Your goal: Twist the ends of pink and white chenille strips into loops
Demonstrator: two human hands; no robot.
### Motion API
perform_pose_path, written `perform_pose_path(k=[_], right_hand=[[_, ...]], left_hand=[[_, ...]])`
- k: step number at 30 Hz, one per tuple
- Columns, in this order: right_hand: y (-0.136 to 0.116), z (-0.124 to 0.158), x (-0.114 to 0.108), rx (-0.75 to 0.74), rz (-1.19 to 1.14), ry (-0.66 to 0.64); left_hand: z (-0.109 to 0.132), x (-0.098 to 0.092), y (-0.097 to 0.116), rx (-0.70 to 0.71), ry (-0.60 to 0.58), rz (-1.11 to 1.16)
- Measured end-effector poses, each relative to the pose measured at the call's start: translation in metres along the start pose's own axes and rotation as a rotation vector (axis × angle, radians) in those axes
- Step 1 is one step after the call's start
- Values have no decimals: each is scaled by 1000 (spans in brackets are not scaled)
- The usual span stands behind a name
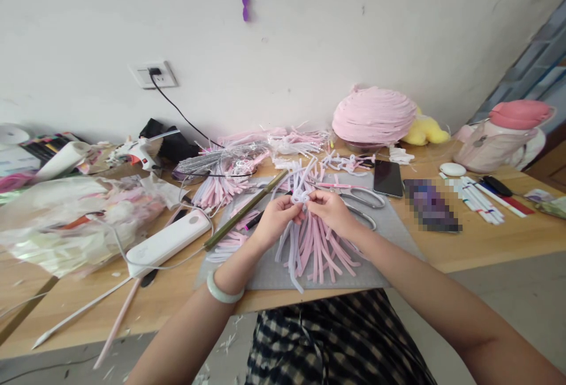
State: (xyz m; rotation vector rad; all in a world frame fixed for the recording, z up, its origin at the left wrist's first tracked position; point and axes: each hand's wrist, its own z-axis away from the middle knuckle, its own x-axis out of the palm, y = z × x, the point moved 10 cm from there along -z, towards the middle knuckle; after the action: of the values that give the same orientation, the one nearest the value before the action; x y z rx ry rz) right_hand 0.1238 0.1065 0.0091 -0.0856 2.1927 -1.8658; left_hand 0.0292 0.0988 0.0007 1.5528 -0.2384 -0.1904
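Note:
Both hands meet over the grey mat (260, 279), pinching pale lavender-white pipe cleaners (299, 195) that are bent into small loops with ends sticking up. My left hand (282, 218) grips them from the left, its fingers closed. From the other side, my right hand (329, 213) pinches the same piece with thumb and forefinger. Loose pink pipe cleaners (321, 249) fan out on the mat below the hands, with a few pale ones among them. Scissors (365, 197) lie just beyond my right hand. A marker with a magenta tip (253, 221) lies beside my left hand.
An olive-green rod (245, 211) slants across the mat's left side. Left of it are a white power bank-like box (170, 242) with cables and a plastic bag (79, 220). A glue gun (145, 155), pink yarn-like bundle (374, 115), phone (388, 178) and several white markers (481, 199) surround the mat.

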Motion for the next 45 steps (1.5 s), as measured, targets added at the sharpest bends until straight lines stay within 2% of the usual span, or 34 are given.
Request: perform_pose_path(k=[6,10,14,18,22,25,29,31,35,41,45], right_hand=[[6,2,0,88,-275,38],[4,1,4,86,-265,-35],[5,1,10,134,-265,-105],[7,0,6,143,-345,-37],[10,-4,-6,106,-343,63],[7,-6,-9,53,-242,71],[-8,-4,-10,-74,33,65],[-10,-4,-10,-86,98,57],[-7,-5,-10,-45,109,16],[-2,-5,-10,-17,92,1],[1,-4,-5,26,11,-25]], left_hand=[[5,5,2,7,10,96],[3,2,0,-37,16,158],[0,-6,5,-12,45,194],[0,-10,6,-2,92,207],[1,-5,0,-30,64,219],[1,-3,-3,-47,56,166],[3,0,-2,-36,34,16],[2,0,0,-25,29,-19],[0,-5,3,43,49,-64],[4,-11,18,263,145,-429],[3,-8,18,284,128,-323]])
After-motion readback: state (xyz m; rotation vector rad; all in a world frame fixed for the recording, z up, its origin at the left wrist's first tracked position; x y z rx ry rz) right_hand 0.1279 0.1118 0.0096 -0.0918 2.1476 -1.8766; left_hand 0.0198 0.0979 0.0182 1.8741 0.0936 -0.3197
